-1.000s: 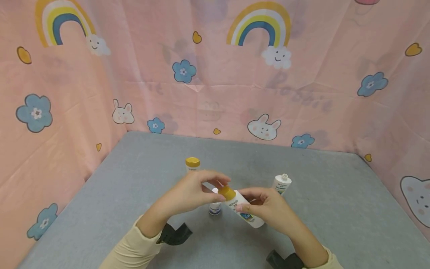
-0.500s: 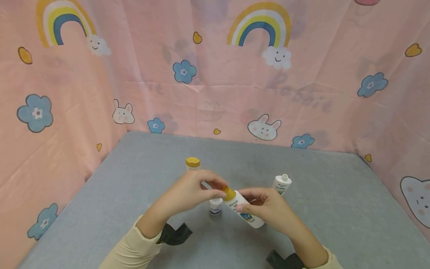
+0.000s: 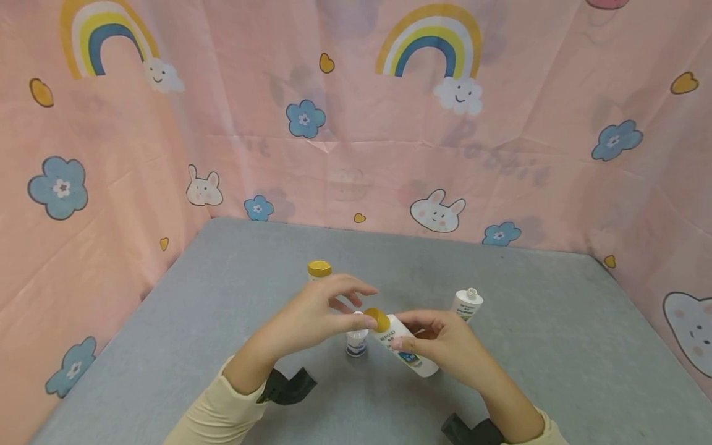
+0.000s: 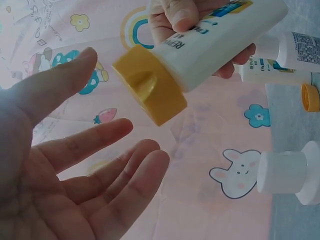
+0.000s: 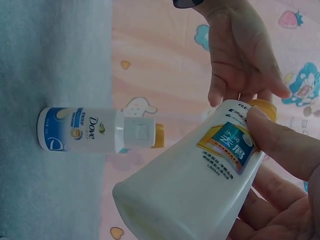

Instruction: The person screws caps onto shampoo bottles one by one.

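Observation:
My right hand (image 3: 445, 343) grips a white shampoo bottle (image 5: 190, 180) with a blue and gold label, thumb on its front. The bottle is tilted, its yellow cap (image 4: 150, 85) pointing up and toward my left hand (image 3: 317, 315). That hand is spread around the cap end; in the left wrist view its fingers and thumb stand apart from the cap. Just behind, a small white Dove bottle (image 5: 82, 130) with a white cap stands upright on the table, partly covered by my left hand in the head view.
A yellow-capped bottle (image 3: 319, 270) stands behind my left hand. Beyond my right hand is a white bottle (image 3: 467, 303) with a bare neck. A loose yellow cap (image 4: 310, 97) shows in the left wrist view. Pink printed cloth (image 3: 356, 154) walls the grey table (image 3: 267, 253).
My left fingers closed on the yellow cap half a second ago, then lifted and spread away from it. The right hand and bottle have stayed nearly still.

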Demonstrator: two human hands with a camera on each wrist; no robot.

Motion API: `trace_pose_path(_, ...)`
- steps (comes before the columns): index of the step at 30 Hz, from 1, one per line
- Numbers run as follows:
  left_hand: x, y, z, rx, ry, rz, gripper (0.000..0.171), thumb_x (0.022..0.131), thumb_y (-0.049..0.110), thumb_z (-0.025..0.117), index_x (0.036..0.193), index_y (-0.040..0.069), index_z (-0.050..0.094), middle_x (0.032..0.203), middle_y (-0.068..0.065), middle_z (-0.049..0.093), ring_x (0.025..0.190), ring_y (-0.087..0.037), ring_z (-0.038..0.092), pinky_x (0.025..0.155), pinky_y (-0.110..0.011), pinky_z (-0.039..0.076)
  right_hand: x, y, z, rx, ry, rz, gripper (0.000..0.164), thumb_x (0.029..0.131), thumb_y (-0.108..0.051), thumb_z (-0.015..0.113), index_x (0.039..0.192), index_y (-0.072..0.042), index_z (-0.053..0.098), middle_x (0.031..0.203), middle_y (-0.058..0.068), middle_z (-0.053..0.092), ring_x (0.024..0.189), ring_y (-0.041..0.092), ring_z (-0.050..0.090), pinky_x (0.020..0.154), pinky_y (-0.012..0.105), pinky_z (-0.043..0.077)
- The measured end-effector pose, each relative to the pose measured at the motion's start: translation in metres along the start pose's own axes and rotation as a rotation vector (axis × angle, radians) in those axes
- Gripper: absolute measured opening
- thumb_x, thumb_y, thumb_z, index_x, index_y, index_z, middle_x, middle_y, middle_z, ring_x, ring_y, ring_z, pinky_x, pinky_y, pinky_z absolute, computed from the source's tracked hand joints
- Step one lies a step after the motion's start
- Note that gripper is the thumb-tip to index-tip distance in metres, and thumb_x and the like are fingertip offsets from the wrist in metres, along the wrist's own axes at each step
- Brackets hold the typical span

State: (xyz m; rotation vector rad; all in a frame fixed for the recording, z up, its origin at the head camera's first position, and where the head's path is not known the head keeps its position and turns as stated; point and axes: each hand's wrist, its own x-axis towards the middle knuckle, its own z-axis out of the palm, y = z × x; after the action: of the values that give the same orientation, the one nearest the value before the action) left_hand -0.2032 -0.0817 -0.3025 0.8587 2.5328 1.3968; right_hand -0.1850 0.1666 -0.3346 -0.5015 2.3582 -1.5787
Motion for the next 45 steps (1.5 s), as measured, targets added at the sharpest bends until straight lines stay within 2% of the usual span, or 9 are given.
trace_pose_path(6,0.002,-0.001,0.004,0.014,-0.005,-0.053,0.033,0.087,0.036,0.077,0.114,0.017,0.074,0.106,0.007,0.072,0.095,-0.007,0.064,0.083,-0.021,0.055,0.0,0.0,0.0,0.001,-0.003,-0.016,0.04,0.088,-0.024,0.076,0.119,0.001,0.069,0.103,0.018,0.073,0.082,0.017,0.071,0.071,0.029,0.059)
trace_pose_path(10,0.002,0.0,0.008,-0.003,0.0,-0.071,0.031,0.087,0.037,0.077,0.11,0.016,0.076,0.101,0.007,0.072,0.094,-0.007,0.065,0.081,-0.022,0.056,0.0,0.0,0.0,-0.001,-0.006,-0.03,0.039,0.088,-0.024,0.076,0.118,0.001,0.07,0.102,0.018,0.072,0.082,0.015,0.071,0.07,0.028,0.059)
trace_pose_path(19,0.002,0.003,0.012,0.001,0.018,-0.064,0.028,0.086,0.033,0.078,0.107,0.014,0.076,0.1,0.005,0.072,0.094,-0.009,0.065,0.08,-0.02,0.056,-0.001,-0.001,0.001,-0.008,-0.009,-0.039,0.039,0.088,-0.023,0.076,0.117,0.001,0.07,0.101,0.017,0.073,0.081,0.014,0.071,0.07,0.027,0.059)
trace_pose_path(26,0.002,0.003,0.011,0.027,-0.003,-0.016,0.027,0.087,0.024,0.078,0.109,0.011,0.075,0.103,0.003,0.072,0.096,-0.01,0.066,0.083,-0.02,0.056,-0.001,-0.001,0.001,-0.014,-0.002,-0.022,0.039,0.087,-0.024,0.077,0.117,0.0,0.07,0.101,0.017,0.073,0.081,0.016,0.07,0.07,0.027,0.059)
trace_pose_path(30,0.002,0.004,0.011,0.032,-0.013,0.012,0.032,0.086,0.022,0.079,0.116,0.011,0.072,0.11,0.002,0.072,0.102,-0.012,0.065,0.088,-0.022,0.056,-0.001,-0.001,0.001,-0.011,0.003,-0.01,0.04,0.087,-0.025,0.077,0.118,0.001,0.07,0.102,0.017,0.073,0.082,0.017,0.071,0.071,0.027,0.059)
trace_pose_path(34,0.002,0.004,0.011,-0.005,-0.001,-0.025,0.04,0.086,0.023,0.079,0.123,0.01,0.069,0.113,0.001,0.071,0.102,-0.012,0.065,0.086,-0.021,0.056,-0.001,-0.001,0.0,-0.009,0.007,-0.003,0.041,0.087,-0.025,0.077,0.118,0.001,0.07,0.103,0.017,0.073,0.082,0.018,0.071,0.07,0.028,0.059)
trace_pose_path(37,0.002,0.004,0.012,-0.028,0.009,-0.052,0.039,0.086,0.024,0.079,0.121,0.009,0.069,0.109,0.0,0.071,0.097,-0.011,0.065,0.082,-0.02,0.056,-0.001,-0.002,0.0,-0.007,0.006,-0.007,0.04,0.087,-0.024,0.077,0.118,0.001,0.07,0.102,0.018,0.073,0.081,0.017,0.071,0.07,0.028,0.059)
trace_pose_path(45,0.002,0.002,0.012,0.007,-0.01,-0.018,0.031,0.087,0.019,0.078,0.116,0.01,0.072,0.107,0.001,0.072,0.095,-0.01,0.065,0.081,-0.019,0.055,-0.002,-0.003,0.001,-0.015,-0.001,-0.017,0.04,0.088,-0.024,0.077,0.117,0.002,0.07,0.103,0.018,0.073,0.081,0.016,0.071,0.071,0.027,0.059)
